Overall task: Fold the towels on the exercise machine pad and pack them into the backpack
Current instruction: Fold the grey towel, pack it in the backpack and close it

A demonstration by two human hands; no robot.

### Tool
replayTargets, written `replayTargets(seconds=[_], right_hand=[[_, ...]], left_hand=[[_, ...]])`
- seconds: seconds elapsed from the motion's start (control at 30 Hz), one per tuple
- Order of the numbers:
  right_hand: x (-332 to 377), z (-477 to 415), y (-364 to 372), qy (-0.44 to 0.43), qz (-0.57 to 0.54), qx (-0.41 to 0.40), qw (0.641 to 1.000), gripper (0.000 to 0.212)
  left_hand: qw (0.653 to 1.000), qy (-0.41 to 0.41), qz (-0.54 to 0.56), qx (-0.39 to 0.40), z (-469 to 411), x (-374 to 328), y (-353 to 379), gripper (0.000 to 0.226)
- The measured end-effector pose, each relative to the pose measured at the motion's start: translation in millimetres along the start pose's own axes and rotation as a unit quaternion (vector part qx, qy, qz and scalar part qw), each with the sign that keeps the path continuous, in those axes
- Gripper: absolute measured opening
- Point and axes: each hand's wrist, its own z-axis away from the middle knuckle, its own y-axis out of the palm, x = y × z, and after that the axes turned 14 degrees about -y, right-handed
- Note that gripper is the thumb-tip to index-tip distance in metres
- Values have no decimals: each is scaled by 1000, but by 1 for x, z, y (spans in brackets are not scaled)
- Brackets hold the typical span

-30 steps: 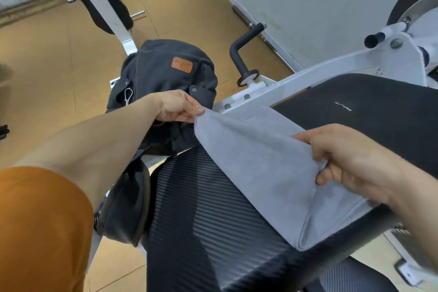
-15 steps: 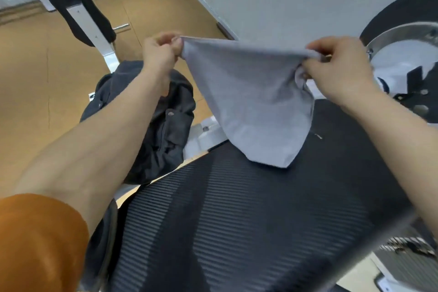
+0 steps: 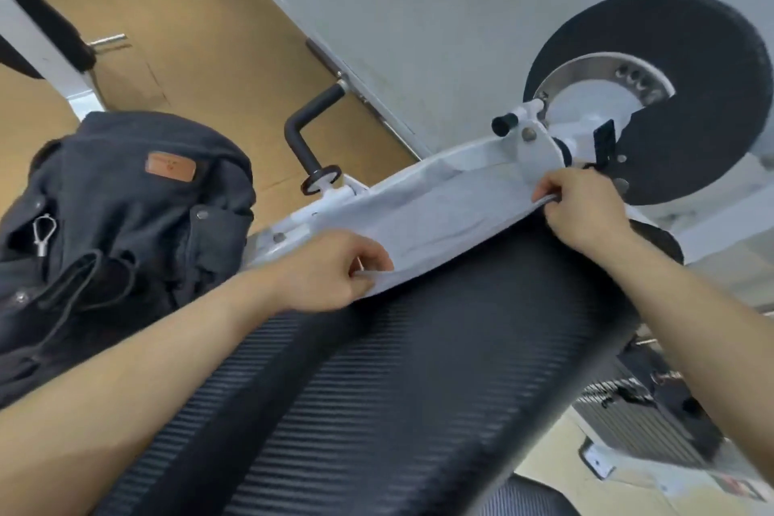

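The grey towel (image 3: 439, 222) lies stretched along the far edge of the black pad (image 3: 419, 390), partly over the white frame (image 3: 536, 147). The left hand (image 3: 331, 272) pinches its left corner and the right hand (image 3: 586, 209) its right corner, fingers (image 3: 546, 195) curled on the cloth. The backpack (image 3: 125, 222) sits beside the pad's left edge.

Both hands — left hand (image 3: 331, 270), right hand (image 3: 586, 209) — pinch the grey towel (image 3: 439, 218) on the pad (image 3: 419, 369)

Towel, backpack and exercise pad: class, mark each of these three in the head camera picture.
towel (image 3: 439, 218): head view, flat middle of the grey cloth.
backpack (image 3: 104, 180): head view, dark flap left of the brown patch.
exercise pad (image 3: 419, 369): head view, ribbed black top surface.
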Motion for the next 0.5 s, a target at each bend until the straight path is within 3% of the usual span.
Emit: replayTargets(seconds=[0.23,0.5], right_hand=[[-14,11,-11,0,87,26,996,33],[-39,47,-31,50,-37,-44,997,43]], left_hand=[[992,39,55,104,24,-53,41,26],[975,91,125,158,41,-94,60,9]])
